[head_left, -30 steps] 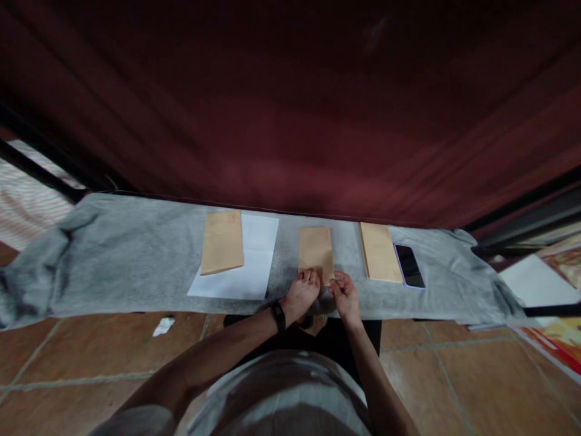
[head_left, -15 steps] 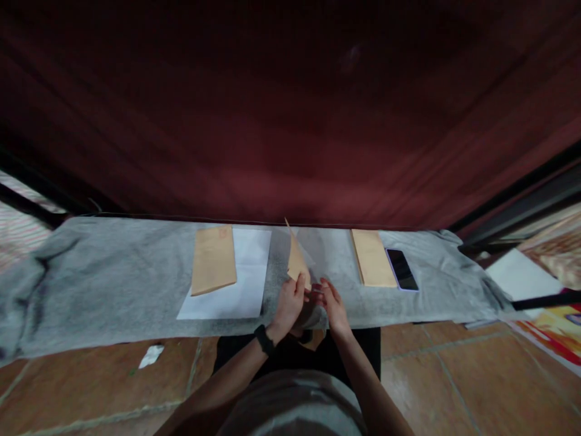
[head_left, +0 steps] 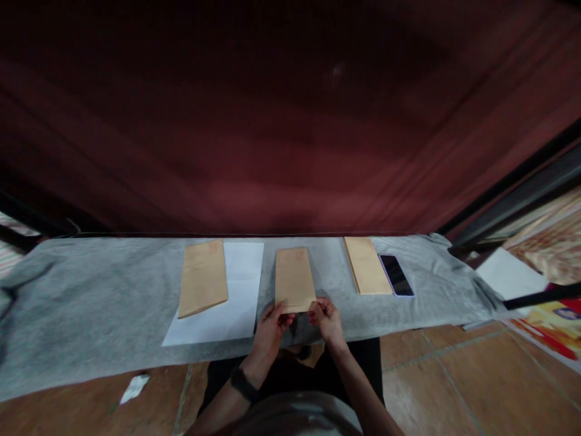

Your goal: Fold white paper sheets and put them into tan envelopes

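Observation:
A brown paper envelope point(head_left: 295, 275) lies face up in front of me, its near edge held at both corners. My left hand point(head_left: 272, 324) pinches the near left corner, thumb on top and fingers beneath. At the near right corner my right hand point(head_left: 325, 316) grips with thumb and fingers. Left of it, another brown envelope point(head_left: 203, 275) rests on white paper point(head_left: 240, 303). To the right lies a stack of brown envelopes point(head_left: 368, 266), narrower in view.
A phone point(head_left: 396, 275) lies just right of the stack. Grey cloth point(head_left: 113, 297) covers the narrow surface, with a dark red panel point(head_left: 272, 181) rising behind it. A white scrap point(head_left: 135, 387) lies on the tiled floor point(head_left: 431, 375).
The envelope between my hands has turned from nearly edge-on to lying flat, face up. My right hand, previously beside it, now grips its near right corner. The view has shifted slightly.

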Tool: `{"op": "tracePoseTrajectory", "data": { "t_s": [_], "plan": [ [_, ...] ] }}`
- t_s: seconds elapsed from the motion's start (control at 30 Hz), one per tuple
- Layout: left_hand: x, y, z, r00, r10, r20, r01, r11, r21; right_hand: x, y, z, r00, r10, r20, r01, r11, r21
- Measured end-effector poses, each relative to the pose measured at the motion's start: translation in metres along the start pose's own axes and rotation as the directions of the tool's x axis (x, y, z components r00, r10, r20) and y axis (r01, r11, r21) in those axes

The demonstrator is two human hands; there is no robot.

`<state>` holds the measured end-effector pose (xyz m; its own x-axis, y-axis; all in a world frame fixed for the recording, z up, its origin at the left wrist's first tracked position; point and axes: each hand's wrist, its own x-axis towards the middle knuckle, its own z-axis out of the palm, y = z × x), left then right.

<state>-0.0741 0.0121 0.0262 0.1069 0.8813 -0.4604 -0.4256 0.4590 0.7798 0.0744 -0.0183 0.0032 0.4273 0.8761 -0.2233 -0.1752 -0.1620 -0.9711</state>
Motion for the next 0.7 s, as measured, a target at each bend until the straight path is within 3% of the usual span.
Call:
{"op": "tracePoseTrajectory", "data": {
  "t_s": [0.13,0.23,0.3,0.37,0.47,0.57,0.7],
  "plan": [
    [0.001,0.004,-0.005,0.999,0.032,0.000,-0.032,0.994,0.101,0.001,0.010,-0.008,0.999,-0.048,0.003,0.048,0.995,-0.090],
    [0.000,0.002,-0.006,0.999,0.034,-0.003,-0.034,0.990,0.139,-0.003,0.012,-0.014,0.982,-0.188,0.020,0.186,0.938,-0.292],
    [0.000,0.001,-0.006,0.999,0.033,-0.008,-0.031,0.988,0.152,-0.008,0.010,-0.016,0.932,-0.359,0.052,0.336,0.801,-0.495],
    [0.000,0.000,-0.005,0.999,0.031,-0.009,-0.029,0.988,0.153,-0.014,0.007,-0.016,0.850,-0.502,0.160,0.470,0.586,-0.660],
    [0.001,-0.001,-0.006,0.999,0.032,-0.010,-0.030,0.988,0.151,-0.021,0.007,-0.010,0.741,-0.547,0.389,0.613,0.313,-0.726],
    [-0.001,-0.001,-0.006,0.999,0.035,-0.008,-0.034,0.988,0.148,-0.023,0.012,-0.001,0.668,-0.516,0.536,0.689,0.157,-0.708],
    [-0.002,-0.001,-0.006,1.000,0.031,0.000,-0.031,0.988,0.151,-0.019,0.018,0.004,0.645,-0.497,0.580,0.695,0.066,-0.716]
  ]
}}
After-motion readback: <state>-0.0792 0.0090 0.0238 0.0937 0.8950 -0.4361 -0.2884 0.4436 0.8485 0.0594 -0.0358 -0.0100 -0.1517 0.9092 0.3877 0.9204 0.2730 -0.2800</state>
